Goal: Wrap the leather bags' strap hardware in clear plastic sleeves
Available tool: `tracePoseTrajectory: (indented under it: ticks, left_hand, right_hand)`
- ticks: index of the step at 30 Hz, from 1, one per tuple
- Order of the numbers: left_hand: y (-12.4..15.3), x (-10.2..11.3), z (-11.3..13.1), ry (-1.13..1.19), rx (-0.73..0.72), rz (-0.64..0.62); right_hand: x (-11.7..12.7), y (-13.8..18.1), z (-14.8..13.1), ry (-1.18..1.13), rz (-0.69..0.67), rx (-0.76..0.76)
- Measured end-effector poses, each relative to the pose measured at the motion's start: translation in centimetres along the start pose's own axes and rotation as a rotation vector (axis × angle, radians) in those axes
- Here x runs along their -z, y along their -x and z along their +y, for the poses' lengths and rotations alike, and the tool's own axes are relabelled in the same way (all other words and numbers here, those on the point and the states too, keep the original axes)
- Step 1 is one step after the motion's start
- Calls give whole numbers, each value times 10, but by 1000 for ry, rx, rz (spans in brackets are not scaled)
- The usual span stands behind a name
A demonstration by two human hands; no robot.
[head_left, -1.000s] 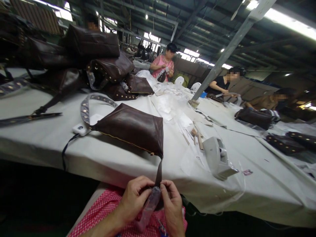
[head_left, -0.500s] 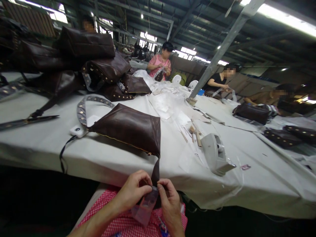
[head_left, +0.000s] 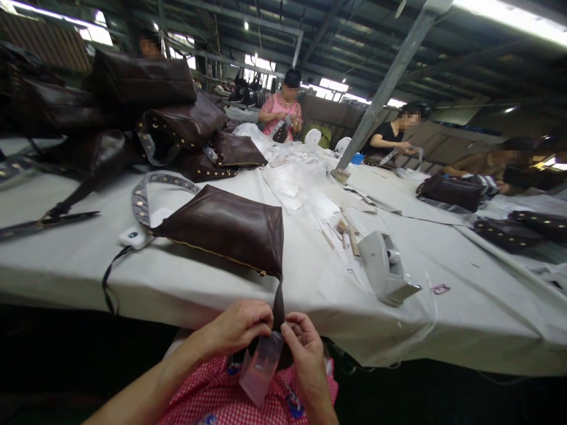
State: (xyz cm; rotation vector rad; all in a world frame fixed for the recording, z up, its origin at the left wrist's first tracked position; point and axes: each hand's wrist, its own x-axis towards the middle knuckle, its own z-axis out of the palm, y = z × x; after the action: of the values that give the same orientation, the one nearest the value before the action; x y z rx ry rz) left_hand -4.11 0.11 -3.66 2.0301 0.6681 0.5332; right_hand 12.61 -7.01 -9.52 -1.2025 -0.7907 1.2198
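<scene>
A dark brown leather bag [head_left: 225, 227] lies on the table with its gold zipper along the near side. Its brown strap [head_left: 278, 304] drops over the table's front edge to my hands. My left hand [head_left: 252, 321] is closed, thumb and fingers pinching the upper edge of a clear plastic sleeve [head_left: 263, 369] around the strap. On the strap's other side, my right hand [head_left: 305, 339] pinches the sleeve and strap edge between thumb and forefinger. Another part of the bag's strap [head_left: 140, 198], studded and wrapped in plastic, loops on the table at the bag's left.
A grey tape dispenser [head_left: 385, 268] stands right of the bag. Scissors [head_left: 66, 218] and a white device with a black cord [head_left: 133, 236] lie left. Brown bags [head_left: 142, 79] are piled behind, and several people work across the white-covered table [head_left: 465, 313].
The view has shifted slightly. My left hand's fingers have closed in more tightly, and the sleeve hangs a little differently. The bag stays where it was.
</scene>
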Motion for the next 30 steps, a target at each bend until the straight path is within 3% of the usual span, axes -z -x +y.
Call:
tracePoseTrajectory:
  ticks: [5,14,19,22,25,27,30]
  left_hand:
    - [0,-16,-5,34,64,219]
    - [4,-34,-12,124,94,407]
    - [2,-31,-12,261,118,410]
    - [3,-31,-10,286,135,440]
    - [10,-35,-7,509,201,446]
    - [17,-38,-4,614,245,396]
    - [29,-44,2,571,297,261]
  right_hand:
    - [0,-6,-2,-95,-8,-30]
    - [-3,-7,0,-183,19,-71]
    - [-6,-5,0,-208,-12,-116]
    - [-8,-2,-1,-252,35,-111]
    - [-9,-1,-4,-379,34,-152]
    - [-10,-1,-7,-479,26,-175]
    - [-13,-2,-6,-563,29,-169]
